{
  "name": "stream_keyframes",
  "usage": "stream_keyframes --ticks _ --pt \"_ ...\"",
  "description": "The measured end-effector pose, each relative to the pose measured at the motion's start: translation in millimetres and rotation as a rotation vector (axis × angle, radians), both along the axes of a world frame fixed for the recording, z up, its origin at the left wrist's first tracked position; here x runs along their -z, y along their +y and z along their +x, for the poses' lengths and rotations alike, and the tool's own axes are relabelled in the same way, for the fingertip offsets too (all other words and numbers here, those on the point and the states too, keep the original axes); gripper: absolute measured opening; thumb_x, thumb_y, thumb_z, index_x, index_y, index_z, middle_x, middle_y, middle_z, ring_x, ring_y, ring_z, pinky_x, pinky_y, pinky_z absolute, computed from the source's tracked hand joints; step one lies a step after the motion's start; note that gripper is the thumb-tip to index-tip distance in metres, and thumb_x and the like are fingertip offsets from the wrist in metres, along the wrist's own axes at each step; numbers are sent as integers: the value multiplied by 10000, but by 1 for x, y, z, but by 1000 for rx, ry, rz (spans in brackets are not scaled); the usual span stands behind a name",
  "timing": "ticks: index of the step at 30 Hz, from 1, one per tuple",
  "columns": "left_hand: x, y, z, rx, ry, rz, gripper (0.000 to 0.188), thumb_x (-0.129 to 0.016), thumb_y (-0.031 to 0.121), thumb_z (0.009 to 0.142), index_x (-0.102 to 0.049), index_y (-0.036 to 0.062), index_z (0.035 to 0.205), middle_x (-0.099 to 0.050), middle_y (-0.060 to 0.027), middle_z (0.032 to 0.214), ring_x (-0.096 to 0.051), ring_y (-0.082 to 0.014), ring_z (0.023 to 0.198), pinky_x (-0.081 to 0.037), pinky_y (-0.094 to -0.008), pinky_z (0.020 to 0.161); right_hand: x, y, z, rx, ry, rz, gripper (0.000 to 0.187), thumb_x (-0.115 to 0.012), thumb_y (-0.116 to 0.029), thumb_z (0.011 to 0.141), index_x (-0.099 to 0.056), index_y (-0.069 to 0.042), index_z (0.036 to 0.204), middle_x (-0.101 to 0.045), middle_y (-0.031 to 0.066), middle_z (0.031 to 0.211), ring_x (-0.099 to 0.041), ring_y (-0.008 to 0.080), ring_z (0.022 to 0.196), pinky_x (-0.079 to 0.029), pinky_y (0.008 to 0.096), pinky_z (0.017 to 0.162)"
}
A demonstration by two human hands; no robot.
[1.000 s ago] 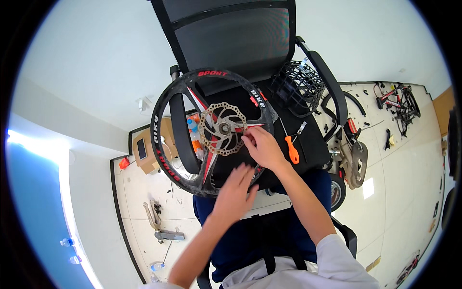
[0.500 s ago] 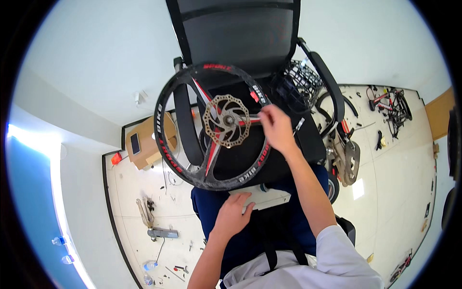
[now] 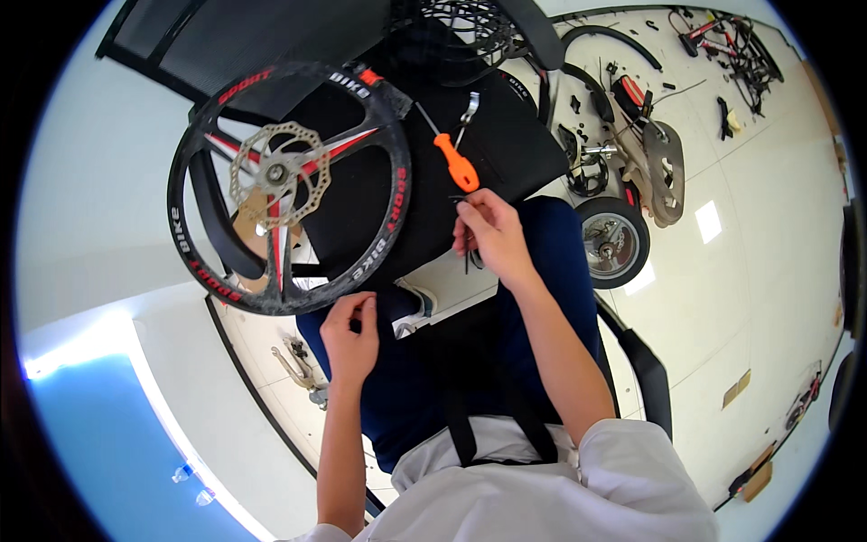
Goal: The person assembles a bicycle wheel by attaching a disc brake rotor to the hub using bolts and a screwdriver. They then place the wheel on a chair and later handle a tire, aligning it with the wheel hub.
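Note:
A black spoked wheel (image 3: 395, 212) with red and white lettering rests tilted on the black chair seat (image 3: 506, 149). A silver brake disc (image 3: 311, 144) is fixed at its hub. My right hand (image 3: 492, 237) is closed round a thin black L-shaped rod (image 3: 467, 263), which looks like a hex key, right of the rim. Just beyond that hand an orange-handled screwdriver (image 3: 456, 164) lies on the seat, beside a small silver lever (image 3: 470, 108). Close below the wheel's near edge, my left hand (image 3: 350, 341) has its thumb and fingers pinched together; whatever they hold is hidden.
A black wire basket (image 3: 461, 32) sits at the back of the seat. On the floor to the right are a small wheel with a black tyre (image 3: 612, 244), a beige scooter part (image 3: 664, 172) and black bike parts (image 3: 736, 50). A beige fork-like part (image 3: 293, 366) lies left of my legs.
My view has turned right. My right hand has left the wheel and now holds the black rod. The screwdriver has come into sight. My left hand's fingers have drawn together.

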State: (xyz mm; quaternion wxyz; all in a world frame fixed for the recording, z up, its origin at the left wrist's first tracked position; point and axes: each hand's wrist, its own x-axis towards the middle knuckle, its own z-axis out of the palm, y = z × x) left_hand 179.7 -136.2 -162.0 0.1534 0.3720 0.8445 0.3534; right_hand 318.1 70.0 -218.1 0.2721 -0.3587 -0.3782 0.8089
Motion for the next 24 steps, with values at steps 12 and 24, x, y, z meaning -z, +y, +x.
stream_keyframes --ticks 12,24 --pt "86 98 -119 -150 214 -518 646 -475 355 1014 -312 -41 1497 -254 -276 1573 -231 -395 1476 -201 -427 1204 -13 26 25 88 148 -207 125 -574 -138 996 -541 -17 993 -589 28 732 -566 83 603 -480 227 562" --pt "118 195 -156 343 658 -419 611 -463 279 984 -307 84 1541 -221 -140 1631 -174 -379 1506 -112 -608 1191 -11 33 20 141 133 -296 70 -557 -58 989 -539 7 1003 -617 66 756 -600 118 636 -500 259 616"
